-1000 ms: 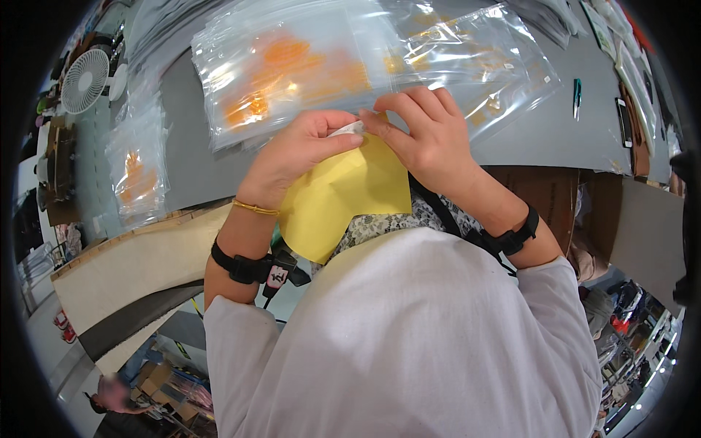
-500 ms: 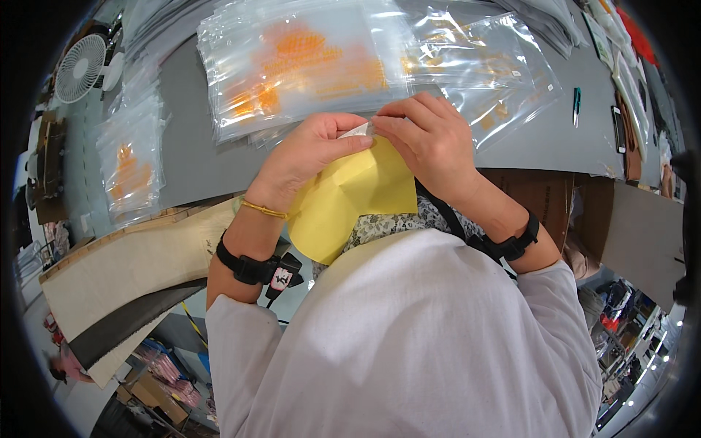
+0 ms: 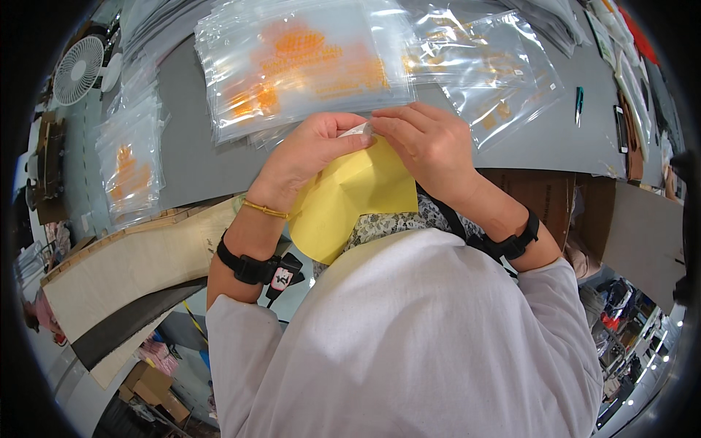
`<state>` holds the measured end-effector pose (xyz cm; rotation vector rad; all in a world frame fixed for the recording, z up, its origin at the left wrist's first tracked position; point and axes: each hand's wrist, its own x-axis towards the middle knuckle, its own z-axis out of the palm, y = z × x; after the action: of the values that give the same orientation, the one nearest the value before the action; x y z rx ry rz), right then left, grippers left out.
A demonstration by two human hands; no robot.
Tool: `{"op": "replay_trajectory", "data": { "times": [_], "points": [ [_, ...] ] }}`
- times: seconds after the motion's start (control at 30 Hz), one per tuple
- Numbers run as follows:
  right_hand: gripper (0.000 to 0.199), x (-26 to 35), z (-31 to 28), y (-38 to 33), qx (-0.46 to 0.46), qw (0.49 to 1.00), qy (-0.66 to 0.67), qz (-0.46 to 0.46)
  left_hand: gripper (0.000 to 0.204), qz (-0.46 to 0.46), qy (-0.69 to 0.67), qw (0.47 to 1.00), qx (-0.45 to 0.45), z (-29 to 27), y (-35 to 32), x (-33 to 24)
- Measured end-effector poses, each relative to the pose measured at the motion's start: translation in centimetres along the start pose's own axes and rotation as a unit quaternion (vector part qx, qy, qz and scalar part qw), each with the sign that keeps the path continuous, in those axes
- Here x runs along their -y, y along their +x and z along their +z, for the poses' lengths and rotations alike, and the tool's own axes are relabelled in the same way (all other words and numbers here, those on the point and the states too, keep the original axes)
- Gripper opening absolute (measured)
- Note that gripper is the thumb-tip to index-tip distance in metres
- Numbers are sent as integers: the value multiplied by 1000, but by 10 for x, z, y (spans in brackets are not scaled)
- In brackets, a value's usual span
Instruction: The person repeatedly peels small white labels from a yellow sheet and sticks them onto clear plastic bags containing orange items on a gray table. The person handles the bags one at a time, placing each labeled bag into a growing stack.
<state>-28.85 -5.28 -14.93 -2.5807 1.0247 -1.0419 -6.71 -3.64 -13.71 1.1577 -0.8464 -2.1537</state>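
A limp yellow paper sheet (image 3: pixel 332 197) hangs in front of my body, creased down its middle, its lower left part curling round. My left hand (image 3: pixel 315 150) grips its upper edge, thumb on the yellow side. A small whitish patch (image 3: pixel 358 131) shows at that edge, between the two hands. Fingers bent and tips pinched together, my right hand (image 3: pixel 432 142) is at the same edge. What lies between those fingertips is too small to make out. Just beyond my hands, a stack of clear plastic bags (image 3: pixel 307 73) with orange print lies on the grey table (image 3: pixel 540 139).
More clear bags (image 3: pixel 504 87) spread at the right of the stack, and others hang over the table's left edge (image 3: pixel 131 160). Far right lie a teal-and-black pen-like tool (image 3: pixel 578 107) and a phone (image 3: pixel 621 130). A white fan (image 3: pixel 79 69) stands far left; a cardboard box (image 3: pixel 533 201) sits below the table.
My right hand's fingers have lowered and drawn together slightly at the sheet's upper edge. My left hand and the yellow sheet have hardly moved.
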Motion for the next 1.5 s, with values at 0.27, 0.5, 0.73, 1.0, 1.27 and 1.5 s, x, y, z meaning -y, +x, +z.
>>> {"op": "replay_trajectory", "data": {
  "times": [0.27, 0.5, 0.73, 1.0, 1.27, 1.5],
  "points": [
    [7, -34, -5, 2, -17, 961, 212, 177, 26, 54, 212, 973, -79, 6, -5, -11],
    [16, -161, -14, -10, 15, 903, 295, 312, 8, 367, 717, 588, -73, 6, 13, -9],
    [15, -123, -33, 3, 4, 924, 197, 327, 10, 348, 741, 571, -56, -2, 22, 16],
    [12, -69, 33, 13, 95, 958, 120, 242, 10, 346, 729, 587, -68, 5, 19, 17],
    [9, -68, 25, 13, 92, 968, 65, 222, 12, 377, 714, 586, -71, 7, 26, 19],
    [43, -89, -1, 15, 58, 969, -7, 240, 10, 377, 715, 583, -83, 8, 29, 23]
  ]
}}
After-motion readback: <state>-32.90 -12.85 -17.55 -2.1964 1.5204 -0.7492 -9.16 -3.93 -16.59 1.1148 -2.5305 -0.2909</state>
